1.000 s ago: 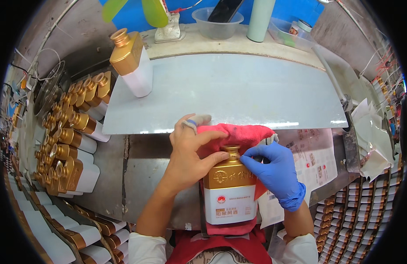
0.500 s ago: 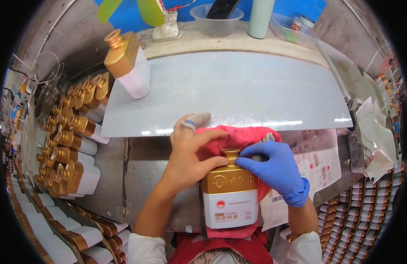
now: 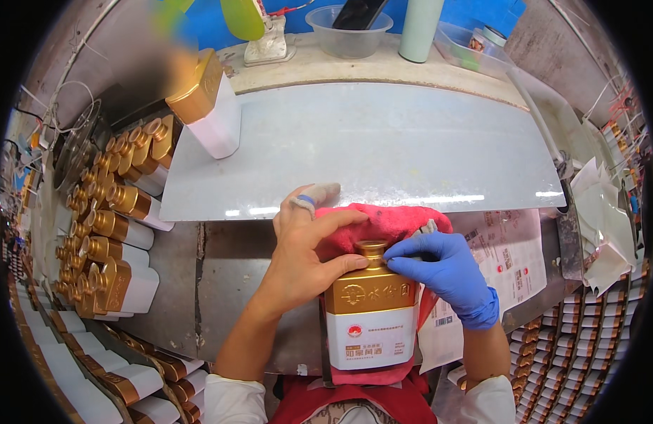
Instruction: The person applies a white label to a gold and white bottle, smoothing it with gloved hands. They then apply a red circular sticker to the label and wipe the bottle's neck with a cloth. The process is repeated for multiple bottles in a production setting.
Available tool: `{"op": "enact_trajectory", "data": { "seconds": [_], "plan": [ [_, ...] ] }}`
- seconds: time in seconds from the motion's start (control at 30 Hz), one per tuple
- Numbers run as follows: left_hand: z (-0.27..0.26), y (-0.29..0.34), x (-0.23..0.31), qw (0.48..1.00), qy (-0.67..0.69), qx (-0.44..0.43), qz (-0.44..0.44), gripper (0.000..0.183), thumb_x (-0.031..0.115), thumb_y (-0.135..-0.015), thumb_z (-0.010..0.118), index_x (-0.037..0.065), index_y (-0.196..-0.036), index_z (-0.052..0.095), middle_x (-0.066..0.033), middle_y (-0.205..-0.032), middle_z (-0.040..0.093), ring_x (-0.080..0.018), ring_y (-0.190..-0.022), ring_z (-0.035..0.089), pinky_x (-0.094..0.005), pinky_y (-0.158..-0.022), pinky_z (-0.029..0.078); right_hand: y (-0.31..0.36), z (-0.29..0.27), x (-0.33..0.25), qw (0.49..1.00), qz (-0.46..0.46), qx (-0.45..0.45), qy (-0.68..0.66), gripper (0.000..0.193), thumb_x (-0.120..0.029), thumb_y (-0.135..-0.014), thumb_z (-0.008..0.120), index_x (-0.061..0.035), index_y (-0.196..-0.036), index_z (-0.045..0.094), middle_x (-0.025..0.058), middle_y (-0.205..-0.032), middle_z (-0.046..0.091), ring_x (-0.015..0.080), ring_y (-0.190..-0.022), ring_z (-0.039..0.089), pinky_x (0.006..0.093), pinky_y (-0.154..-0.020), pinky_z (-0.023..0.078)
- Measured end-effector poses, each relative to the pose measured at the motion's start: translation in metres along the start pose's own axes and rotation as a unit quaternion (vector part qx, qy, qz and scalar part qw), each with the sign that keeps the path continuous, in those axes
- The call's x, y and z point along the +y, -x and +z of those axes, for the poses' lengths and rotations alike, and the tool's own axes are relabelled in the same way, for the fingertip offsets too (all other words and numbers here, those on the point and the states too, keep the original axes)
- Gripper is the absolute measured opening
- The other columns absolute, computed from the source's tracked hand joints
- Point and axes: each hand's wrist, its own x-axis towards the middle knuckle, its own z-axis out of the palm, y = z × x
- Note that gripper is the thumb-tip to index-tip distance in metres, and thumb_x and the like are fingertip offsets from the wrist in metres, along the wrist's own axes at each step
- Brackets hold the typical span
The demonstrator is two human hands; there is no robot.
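Observation:
A white bottle with a gold shoulder and neck leans toward me on a red cloth. My left hand is bare apart from pale coverings on some fingers. Its thumb presses beside the bottle's neck, while the forefinger reaches behind the neck over the cloth. In a blue glove, my right hand pinches at the neck's right side, with thumb and forefinger close together. Whether anything small lies in that pinch is hidden. Another white and gold bottle stands on the grey board, its top blurred.
Several similar bottles crowd the left side, and rows of them fill the lower right. Printed paper lies right of the cloth. A fan, a clear bowl and a pale green cylinder stand at the back.
The held bottle has shifted very slightly down and to the right. My right fingertips have moved a little rightward along its neck. My left hand stays nearly in place.

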Motion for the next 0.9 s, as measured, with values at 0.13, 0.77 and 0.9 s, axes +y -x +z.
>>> {"op": "enact_trajectory", "data": {
  "seconds": [0.13, 0.77, 0.9],
  "plan": [
    [0.0, 0.0, -0.001, 1.0, 0.003, -0.002, 0.004, 0.048, 0.025, -0.065, 0.083, 0.019, -0.111, 0.069, -0.0205, -0.126, 0.051, -0.0364, -0.125, 0.039, -0.0466, -0.103, 0.026, 0.0, -0.003, 0.0, 1.0, 0.011, 0.01, -0.003, 0.016, -0.011, -0.08, 0.072, -0.0025, -0.094, 0.073, 0.0042, -0.083, 0.071, 0.0076, -0.072, 0.061, 0.0237, -0.07, 0.05],
    [-0.007, 0.0, -0.007, 0.999, 0.021, -0.036, 0.023, 0.045, 0.022, -0.072, 0.077, 0.018, -0.116, 0.066, -0.0187, -0.13, 0.05, -0.0344, -0.125, 0.04, -0.0464, -0.103, 0.025, 0.001, 0.011, -0.009, 0.985, -0.003, 0.053, 0.167, 0.017, -0.017, -0.077, 0.074, -0.0032, -0.088, 0.073, 0.0041, -0.074, 0.069, 0.0089, -0.063, 0.059, 0.0247, -0.065, 0.05],
    [-0.009, 0.001, -0.009, 0.998, 0.029, -0.037, 0.032, 0.045, 0.021, -0.073, 0.075, 0.018, -0.117, 0.066, -0.0183, -0.13, 0.05, -0.0349, -0.125, 0.04, -0.0466, -0.103, 0.026, 0.008, 0.016, -0.021, 0.987, 0.006, 0.027, 0.161, 0.015, -0.015, -0.078, 0.073, -0.0025, -0.087, 0.072, 0.0041, -0.074, 0.069, 0.0076, -0.063, 0.059, 0.0239, -0.065, 0.05]
  ]
}}
